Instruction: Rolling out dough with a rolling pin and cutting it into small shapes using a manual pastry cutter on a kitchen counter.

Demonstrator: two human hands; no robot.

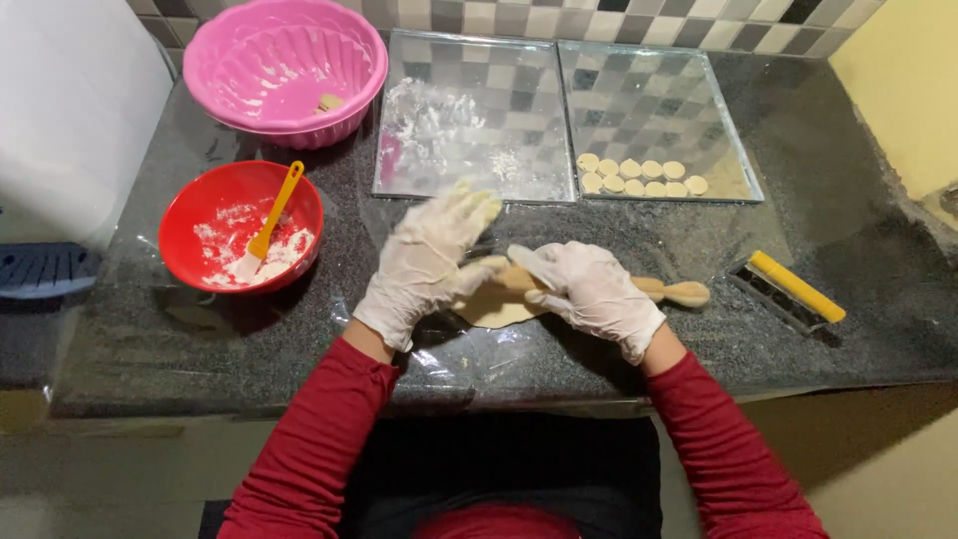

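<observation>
Both gloved hands lie flat on a wooden rolling pin [671,290] near the front edge of the desk [868,250], pressing it across a small sheet of pale dough [496,304]. The left hand [427,262] has its fingers [469,210] spread open and a little blurred, palm down over the pin's near end; the right hand [596,289] also rests open-palmed on the pin, fingers stretched out rather than curled round it. So neither hand grips: they bear down and roll.

The dough sits on a clear plastic sheet [449,354] just under the hands. It looks to me like the rolling-out step, with the sheet not yet wide. The next move, I'd judge, calls for even pressure from both palms so the dough thins without sticking.

Toward the back edge stand two shiny trays: the floured tray [399,130] and the tray of cut rounds [733,150]. At the left are a red bowl [185,215] of flour with a yellow spatula [276,208] and a pink bowl [359,45]. A yellow-handled cutter [795,285] lies at the right.
</observation>
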